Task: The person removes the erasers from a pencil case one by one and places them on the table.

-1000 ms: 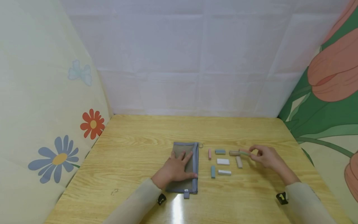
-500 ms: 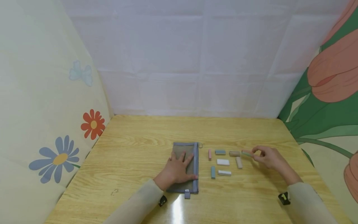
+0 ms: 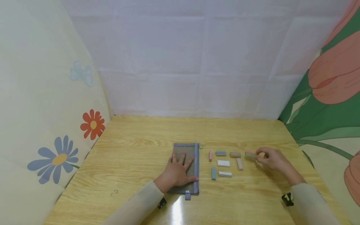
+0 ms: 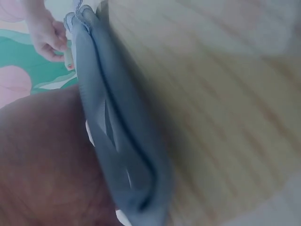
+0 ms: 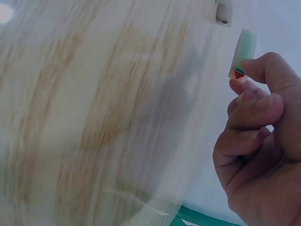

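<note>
My left hand lies with fingers spread on a grey mesh zip pouch, the thumb reaching its zip edge. In the left wrist view the pouch appears side-on and blurred. Between thumb and forefinger, my right hand pinches one end of a small green and pink eraser. The right wrist view shows a tiny watermelon print on this eraser. Nearest to it on the table are a brown block and a beige block, both apart from it.
Between the pouch and the brown block lie a pink block, a blue-green block, a white block, another white block and a teal block. The wooden table is bordered by printed cloths.
My right hand has shifted slightly right with the green and pink eraser, which has come away from the brown block's end. My left hand stays on the pouch.
</note>
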`<action>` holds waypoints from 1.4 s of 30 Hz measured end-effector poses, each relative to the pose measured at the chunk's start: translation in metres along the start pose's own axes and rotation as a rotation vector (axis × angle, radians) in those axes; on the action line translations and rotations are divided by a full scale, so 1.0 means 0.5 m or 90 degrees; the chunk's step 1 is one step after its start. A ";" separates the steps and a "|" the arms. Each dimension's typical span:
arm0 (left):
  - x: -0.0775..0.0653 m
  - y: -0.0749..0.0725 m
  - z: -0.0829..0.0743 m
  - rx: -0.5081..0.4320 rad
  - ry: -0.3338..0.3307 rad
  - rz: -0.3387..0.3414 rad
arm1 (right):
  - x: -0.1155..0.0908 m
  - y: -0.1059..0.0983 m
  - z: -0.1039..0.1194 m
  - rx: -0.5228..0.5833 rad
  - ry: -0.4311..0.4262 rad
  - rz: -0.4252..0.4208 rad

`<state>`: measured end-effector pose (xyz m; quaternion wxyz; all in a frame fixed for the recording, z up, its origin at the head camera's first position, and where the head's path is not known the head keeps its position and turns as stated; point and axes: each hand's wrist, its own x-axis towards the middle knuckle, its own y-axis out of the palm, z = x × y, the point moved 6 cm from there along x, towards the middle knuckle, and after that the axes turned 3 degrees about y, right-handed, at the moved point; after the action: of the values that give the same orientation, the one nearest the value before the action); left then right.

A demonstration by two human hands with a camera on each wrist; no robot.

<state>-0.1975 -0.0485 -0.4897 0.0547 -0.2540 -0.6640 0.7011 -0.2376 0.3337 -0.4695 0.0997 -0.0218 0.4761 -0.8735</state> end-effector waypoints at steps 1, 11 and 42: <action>0.000 0.000 0.000 0.000 0.001 -0.005 | 0.000 0.000 -0.001 0.000 0.001 0.001; -0.002 0.001 -0.003 0.016 0.001 -0.012 | 0.003 0.007 -0.012 0.014 0.009 0.012; 0.002 -0.005 -0.002 0.007 0.004 -0.015 | -0.001 0.023 -0.024 -0.001 0.005 0.033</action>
<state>-0.1984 -0.0468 -0.4874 0.0665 -0.2483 -0.6627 0.7034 -0.2370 0.3378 -0.4856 0.1204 -0.0057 0.4776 -0.8703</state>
